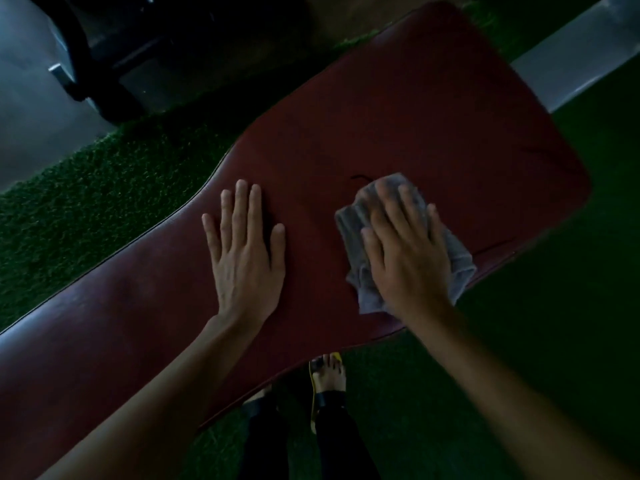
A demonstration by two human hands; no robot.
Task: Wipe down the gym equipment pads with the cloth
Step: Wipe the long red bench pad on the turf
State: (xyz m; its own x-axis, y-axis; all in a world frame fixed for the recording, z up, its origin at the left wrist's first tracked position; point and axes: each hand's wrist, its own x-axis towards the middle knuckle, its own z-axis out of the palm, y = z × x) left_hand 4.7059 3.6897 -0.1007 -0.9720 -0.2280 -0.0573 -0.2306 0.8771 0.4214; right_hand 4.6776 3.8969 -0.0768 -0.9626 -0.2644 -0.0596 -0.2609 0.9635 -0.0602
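Two bare forearms extended over the long maroon vinyl bench pad.
Left hand lay flat, fingers straight; right hand pressed the crumpled grey cloth with spread fingers near the pad's edge, where a stroke might push it off.

No readable text; no labels (dim light).

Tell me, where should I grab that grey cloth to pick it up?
Probably by the bunched folds on its left side, coming down from above. The cloth lies crumpled on the red pad, and the right hand presses on its middle, so only the edges stick out. Those raised wrinkles are easy to pinch.
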